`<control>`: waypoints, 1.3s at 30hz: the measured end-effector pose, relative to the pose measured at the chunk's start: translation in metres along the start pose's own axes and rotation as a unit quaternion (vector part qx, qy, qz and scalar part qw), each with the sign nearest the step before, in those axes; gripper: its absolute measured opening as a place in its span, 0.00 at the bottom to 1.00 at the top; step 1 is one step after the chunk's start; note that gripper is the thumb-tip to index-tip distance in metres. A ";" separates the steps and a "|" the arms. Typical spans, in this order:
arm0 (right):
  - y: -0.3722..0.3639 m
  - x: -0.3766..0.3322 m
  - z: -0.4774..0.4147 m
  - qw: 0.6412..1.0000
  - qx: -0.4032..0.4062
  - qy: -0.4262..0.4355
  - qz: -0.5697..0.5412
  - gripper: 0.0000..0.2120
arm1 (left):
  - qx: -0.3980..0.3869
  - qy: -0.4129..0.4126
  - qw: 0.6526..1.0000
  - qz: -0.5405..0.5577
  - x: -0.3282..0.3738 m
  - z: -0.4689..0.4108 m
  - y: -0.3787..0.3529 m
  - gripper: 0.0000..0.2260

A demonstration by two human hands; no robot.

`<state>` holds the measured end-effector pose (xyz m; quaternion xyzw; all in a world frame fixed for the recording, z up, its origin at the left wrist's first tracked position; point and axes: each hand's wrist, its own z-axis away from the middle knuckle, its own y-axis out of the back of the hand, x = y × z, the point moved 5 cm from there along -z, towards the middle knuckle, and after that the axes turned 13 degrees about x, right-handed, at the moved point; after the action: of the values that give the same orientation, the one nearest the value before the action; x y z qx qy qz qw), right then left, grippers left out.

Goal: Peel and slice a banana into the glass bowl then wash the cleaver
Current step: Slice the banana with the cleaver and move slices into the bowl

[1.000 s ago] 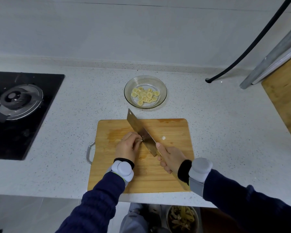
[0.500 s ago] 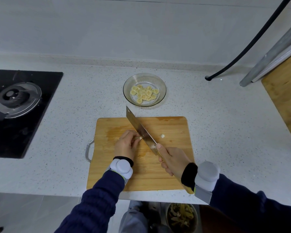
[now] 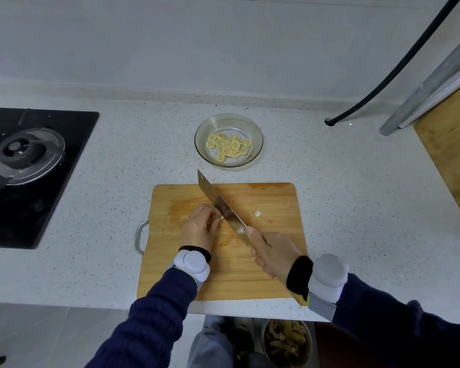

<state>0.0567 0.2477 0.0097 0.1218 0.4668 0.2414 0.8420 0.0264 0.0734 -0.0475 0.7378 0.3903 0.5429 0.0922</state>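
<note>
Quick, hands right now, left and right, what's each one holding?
Left hand: fingers curled, pinching a small banana piece beside the cleaver.
Right hand: gripping the cleaver by its handle.

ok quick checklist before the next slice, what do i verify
1. Right hand grips the cleaver handle: ok.
2. Left hand fingertips off the edge: cannot tell, they sit right at the blade.
3. Banana left to slice: cannot tell, hidden under the left hand.
4. Cutting board flat on the counter: ok.
5. Glass bowl beyond the board, with room above the slices: ok.
6. Stray bit on the board, not in the bowl: not ok.
</note>
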 end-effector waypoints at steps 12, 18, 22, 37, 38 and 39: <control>-0.013 -0.004 -0.015 1.000 -0.001 -0.008 0.020 0.25 | -0.001 0.001 1.000 0.008 -0.002 -0.001 0.000 0.05; -0.017 -0.001 -0.020 0.999 -0.002 -0.033 -0.014 0.24 | 0.002 0.007 1.000 0.020 0.000 0.000 0.000 0.05; -0.016 0.000 -0.018 0.998 0.003 -0.043 -0.048 0.23 | 0.006 0.016 1.000 0.026 0.001 0.000 0.001 0.05; -0.007 0.004 -0.002 0.999 0.017 -0.005 -0.038 0.24 | 0.016 0.037 0.999 0.028 0.002 -0.001 0.002 0.05; -0.008 0.004 -0.002 0.999 0.016 -0.008 -0.037 0.24 | 0.015 0.036 0.999 0.028 0.002 -0.001 0.002 0.05; -0.008 0.004 -0.002 0.999 0.015 -0.010 -0.034 0.24 | 0.015 0.036 0.999 0.028 0.002 -0.001 0.002 0.05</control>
<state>0.0593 0.2429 0.0020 0.1211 0.4657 0.2046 0.8524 0.0266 0.0730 -0.0444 0.7299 0.3806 0.5654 0.0516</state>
